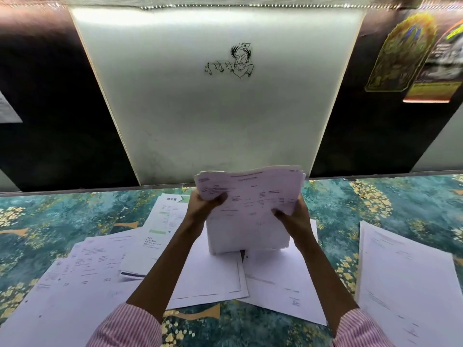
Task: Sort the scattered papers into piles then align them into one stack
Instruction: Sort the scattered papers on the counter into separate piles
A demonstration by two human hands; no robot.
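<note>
The person holds a thick bundle of papers (250, 209) upright between both hands. Its lower edge appears to rest on the flat sheets (213, 279) lying under it on the teal floral worktop (375, 204). The left hand (204, 202) has its fingers (216, 198) curled round the bundle's upper left corner. The right hand (294, 217) grips the right edge a little lower, thumb on the near face. The top of the bundle is fanned and uneven, so the edges are not yet square.

This looks like the aligning step: gathered sheets stood on edge so that they can be tapped level. Much is left to collect. A wide spread of printed pages (82, 271) lies to the left of the left hand, with a green-headed sheet (170, 221) just beside that wrist. Another pile (400, 279) sits well to the right of the right hand. A signed page (283, 291) lies below the bundle, nearer the person.

The next move probably calls for a looser hold, so that the sheets can drop and settle against the worktop. After that the bundle would be laid down and the outlying piles brought in. If the hold slackens too far, the fanned top sheets could slide out.
</note>
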